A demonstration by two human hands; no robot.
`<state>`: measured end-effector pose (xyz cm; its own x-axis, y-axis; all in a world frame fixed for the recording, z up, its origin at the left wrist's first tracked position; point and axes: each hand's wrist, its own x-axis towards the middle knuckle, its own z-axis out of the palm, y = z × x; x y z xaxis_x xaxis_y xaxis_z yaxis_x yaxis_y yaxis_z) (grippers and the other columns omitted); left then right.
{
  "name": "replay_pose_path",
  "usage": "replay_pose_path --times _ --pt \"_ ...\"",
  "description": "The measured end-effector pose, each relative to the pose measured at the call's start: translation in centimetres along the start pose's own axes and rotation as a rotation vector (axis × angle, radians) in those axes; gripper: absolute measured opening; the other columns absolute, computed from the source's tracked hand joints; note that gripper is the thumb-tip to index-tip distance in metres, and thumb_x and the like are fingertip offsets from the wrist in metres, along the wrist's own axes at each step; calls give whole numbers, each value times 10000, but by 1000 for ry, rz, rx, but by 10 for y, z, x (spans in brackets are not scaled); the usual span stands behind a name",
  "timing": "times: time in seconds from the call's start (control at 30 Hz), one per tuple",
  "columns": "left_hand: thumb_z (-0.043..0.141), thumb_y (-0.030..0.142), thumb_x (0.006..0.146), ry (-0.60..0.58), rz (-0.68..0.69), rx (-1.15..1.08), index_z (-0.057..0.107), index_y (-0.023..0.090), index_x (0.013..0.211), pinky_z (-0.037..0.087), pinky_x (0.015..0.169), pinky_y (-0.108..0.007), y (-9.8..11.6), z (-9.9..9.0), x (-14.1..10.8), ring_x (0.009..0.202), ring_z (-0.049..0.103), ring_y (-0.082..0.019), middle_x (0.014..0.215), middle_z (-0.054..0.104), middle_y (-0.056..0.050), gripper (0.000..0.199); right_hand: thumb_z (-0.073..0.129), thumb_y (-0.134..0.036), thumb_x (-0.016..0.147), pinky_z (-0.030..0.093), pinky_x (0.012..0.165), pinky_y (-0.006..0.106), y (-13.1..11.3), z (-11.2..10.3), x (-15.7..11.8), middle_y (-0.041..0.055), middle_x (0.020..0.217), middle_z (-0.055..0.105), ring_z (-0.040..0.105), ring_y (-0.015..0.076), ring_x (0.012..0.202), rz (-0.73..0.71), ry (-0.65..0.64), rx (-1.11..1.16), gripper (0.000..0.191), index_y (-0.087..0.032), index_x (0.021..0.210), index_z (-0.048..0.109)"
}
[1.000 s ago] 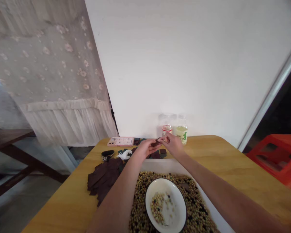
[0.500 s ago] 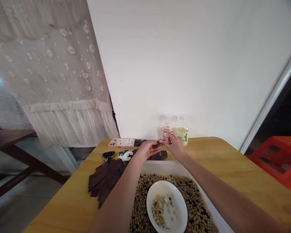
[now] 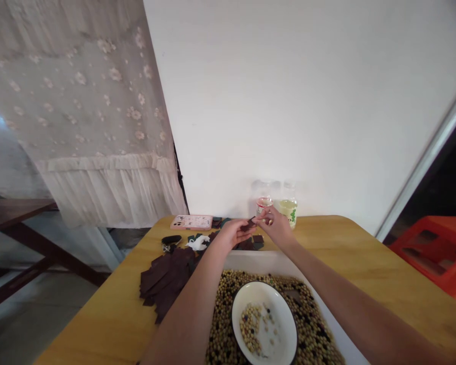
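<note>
Just behind my right hand (image 3: 275, 229) stand two bottles (image 3: 288, 213) against the wall (image 3: 289, 101). A phone (image 3: 191, 222) lies on the table (image 3: 365, 253) beyond my left hand (image 3: 231, 234), with a heap of flat cut pieces (image 3: 167, 279) nearer on that side. Closer to me than both hands, a bowl (image 3: 264, 324) sits in a bean-filled tray (image 3: 258, 261).

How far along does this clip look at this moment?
Partway, at a guess. Seemingly done: a heap of dark brown pieces on the wooden table, left of the white tray. In hand: one dark brown piece pinched by the right hand, beside the left hand. Remaining: a few pieces beyond the hands, plus mixed beans filling the tray and some in the white bowl.
</note>
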<state>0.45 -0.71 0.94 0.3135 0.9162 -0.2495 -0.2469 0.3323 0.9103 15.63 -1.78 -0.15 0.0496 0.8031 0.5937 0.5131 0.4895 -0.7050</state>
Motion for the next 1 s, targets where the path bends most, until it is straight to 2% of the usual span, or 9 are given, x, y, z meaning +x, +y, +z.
replay_pose_path --times 0.27,0.67,1.0 --pt "487 98 720 -3 -2 -4 624 109 799 499 638 -223 0 1 -1 697 651 -152 754 685 -85 158 584 -371 672 398 505 254 -5 -2 0 -15 623 647 518 128 465 21 -11 -44 225 -223 702 417" --pt "501 91 722 -6 10 13 629 111 832 511 673 -238 -1 -2 2 734 652 -162 790 687 -88 170 589 -331 677 421 579 265 0 1 0 -8 710 677 575 142 571 9 -37 -50 185 -225 751 456" --pt "515 103 723 0 2 43 619 116 830 513 685 -248 -3 -4 5 786 648 -176 824 687 -95 150 565 -303 695 408 560 256 -3 0 -2 -25 700 658 549 130 554 33 -60 -83 142 -231 744 452"
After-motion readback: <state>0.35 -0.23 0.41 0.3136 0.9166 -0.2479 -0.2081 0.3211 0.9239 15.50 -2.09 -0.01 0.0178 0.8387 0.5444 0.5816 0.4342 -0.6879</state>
